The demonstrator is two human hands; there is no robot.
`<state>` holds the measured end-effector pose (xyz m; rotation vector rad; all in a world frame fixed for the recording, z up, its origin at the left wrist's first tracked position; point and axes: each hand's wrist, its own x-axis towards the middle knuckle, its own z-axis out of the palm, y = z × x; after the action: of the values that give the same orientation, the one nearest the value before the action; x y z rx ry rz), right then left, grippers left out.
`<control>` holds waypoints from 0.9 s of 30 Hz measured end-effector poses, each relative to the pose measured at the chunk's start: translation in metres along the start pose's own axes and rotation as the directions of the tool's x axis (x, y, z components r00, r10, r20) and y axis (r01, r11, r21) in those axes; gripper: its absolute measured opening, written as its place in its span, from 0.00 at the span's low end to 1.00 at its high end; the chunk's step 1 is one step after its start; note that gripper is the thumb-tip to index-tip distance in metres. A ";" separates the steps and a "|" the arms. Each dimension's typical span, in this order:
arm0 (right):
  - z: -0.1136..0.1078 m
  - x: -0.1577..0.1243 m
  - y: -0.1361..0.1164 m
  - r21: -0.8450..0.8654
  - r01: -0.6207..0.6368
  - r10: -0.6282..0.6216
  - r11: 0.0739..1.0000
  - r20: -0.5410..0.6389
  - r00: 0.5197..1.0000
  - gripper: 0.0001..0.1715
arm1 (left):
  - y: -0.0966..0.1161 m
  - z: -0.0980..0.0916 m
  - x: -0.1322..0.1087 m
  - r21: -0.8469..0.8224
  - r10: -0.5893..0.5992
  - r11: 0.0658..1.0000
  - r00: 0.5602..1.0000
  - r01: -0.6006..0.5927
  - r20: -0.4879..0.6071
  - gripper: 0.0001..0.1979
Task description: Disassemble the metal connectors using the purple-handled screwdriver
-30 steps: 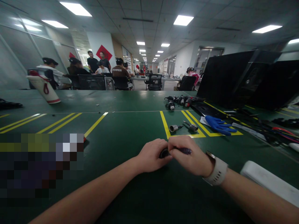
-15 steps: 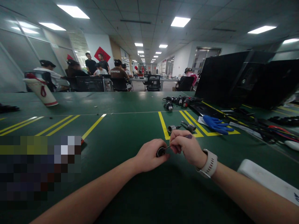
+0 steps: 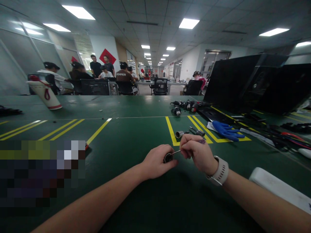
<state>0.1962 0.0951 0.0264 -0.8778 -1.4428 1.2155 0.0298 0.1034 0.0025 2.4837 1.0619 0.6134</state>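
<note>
My left hand (image 3: 157,163) is closed around a small dark round part (image 3: 168,158), its open end turned toward my right hand. Most of that part is hidden by the fingers. My right hand (image 3: 198,152), with a pale watch on the wrist, pinches a thin screwdriver (image 3: 176,152). Its metal shaft points left and its tip reaches the opening of the round part; a purplish handle end shows above the knuckles. Just beyond my right hand lie two metal cup-shaped parts, one on the left (image 3: 179,134) and one with a thin stem (image 3: 199,133).
Yellow tape lines mark the green table (image 3: 116,200). A blue glove (image 3: 225,130) lies to the right, with cables (image 3: 274,134) past it. Dark cylindrical devices (image 3: 177,111) sit farther back. A white box (image 3: 279,187) is beside my right forearm; a pale cup (image 3: 47,94) leans far left.
My right hand has drawn slightly back to the right, so more of the screwdriver's shaft shows. My left hand still holds the round part in nearly the same spot.
</note>
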 end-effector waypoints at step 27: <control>0.018 -0.024 0.011 -0.669 0.614 -0.460 0.418 0.427 0.779 0.13 | 0.019 0.009 -0.008 -0.852 -0.245 0.512 0.969 0.113 -0.018 0.22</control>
<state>0.1831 0.0710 0.0108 -0.7361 -2.2554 0.0837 0.0409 0.0834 0.0019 1.4492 0.7587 0.9608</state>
